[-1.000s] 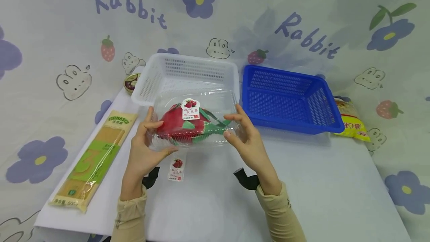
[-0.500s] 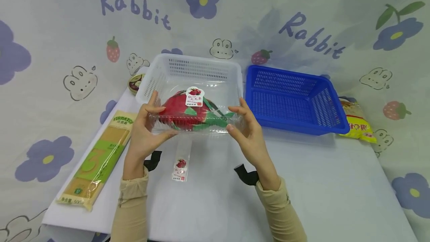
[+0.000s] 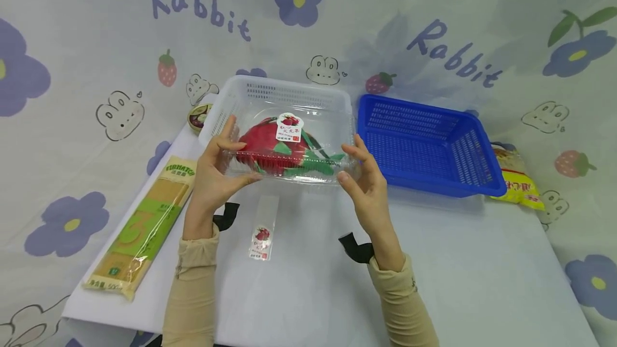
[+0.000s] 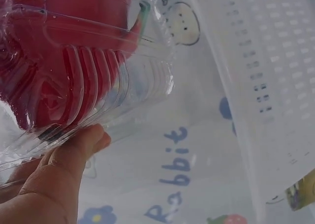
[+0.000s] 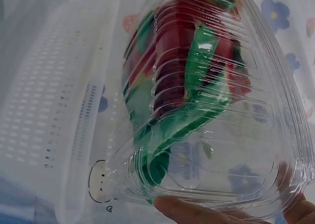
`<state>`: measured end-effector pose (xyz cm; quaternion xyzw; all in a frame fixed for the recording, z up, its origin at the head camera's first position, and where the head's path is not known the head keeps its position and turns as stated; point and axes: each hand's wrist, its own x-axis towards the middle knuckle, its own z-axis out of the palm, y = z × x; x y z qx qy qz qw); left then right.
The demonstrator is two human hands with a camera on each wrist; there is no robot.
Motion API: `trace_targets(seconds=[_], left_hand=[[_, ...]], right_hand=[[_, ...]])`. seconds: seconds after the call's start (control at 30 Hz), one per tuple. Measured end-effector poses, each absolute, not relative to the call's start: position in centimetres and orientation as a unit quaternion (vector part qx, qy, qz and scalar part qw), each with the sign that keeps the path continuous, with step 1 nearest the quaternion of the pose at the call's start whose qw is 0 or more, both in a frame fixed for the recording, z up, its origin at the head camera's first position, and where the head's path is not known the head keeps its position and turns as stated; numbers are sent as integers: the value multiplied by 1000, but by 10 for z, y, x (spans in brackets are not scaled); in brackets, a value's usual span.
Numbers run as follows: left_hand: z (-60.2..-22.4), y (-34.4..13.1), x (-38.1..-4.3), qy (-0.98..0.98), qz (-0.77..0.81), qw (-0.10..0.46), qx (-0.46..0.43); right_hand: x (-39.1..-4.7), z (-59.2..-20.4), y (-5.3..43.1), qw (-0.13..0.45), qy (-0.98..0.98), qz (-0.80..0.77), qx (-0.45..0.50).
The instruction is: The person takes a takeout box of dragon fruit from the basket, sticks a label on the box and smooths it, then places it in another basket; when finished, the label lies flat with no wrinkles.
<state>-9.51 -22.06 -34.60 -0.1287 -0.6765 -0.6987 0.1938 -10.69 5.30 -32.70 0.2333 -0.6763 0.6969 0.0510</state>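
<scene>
A clear plastic clamshell box with a red and green dragon fruit inside is held up between both hands. Its lid bears a white dragon fruit sticker. My left hand grips the box's left end, thumb along the lower front edge. At the opposite end my right hand grips with thumb and fingers. The box overlaps the front of the white basket in the head view; both wrist views show it raised beside that basket. Below lies a clear strip with a matching sticker.
To the right stands a blue basket, with a yellow snack bag partly behind it. A noodle pack lies along the table's left side. Behind the white basket's left corner is a small round tin. The white table lies underneath.
Both hands have carried the box away from me and up toward the white basket, its lid tipping to a flatter angle. The sticker strip on the table shows more fully.
</scene>
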Motion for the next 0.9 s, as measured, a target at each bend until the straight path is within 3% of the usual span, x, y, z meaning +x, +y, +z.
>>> trace_targets(seconds=[0.4, 0.9], left_hand=[[-343, -217, -119, -652, -718, 194, -150], [-348, -222, -150, -674, -700, 206, -113]], right_hand=[[-115, -329, 47, 53, -687, 694, 209], [-121, -337, 48, 39, -704, 680, 203]])
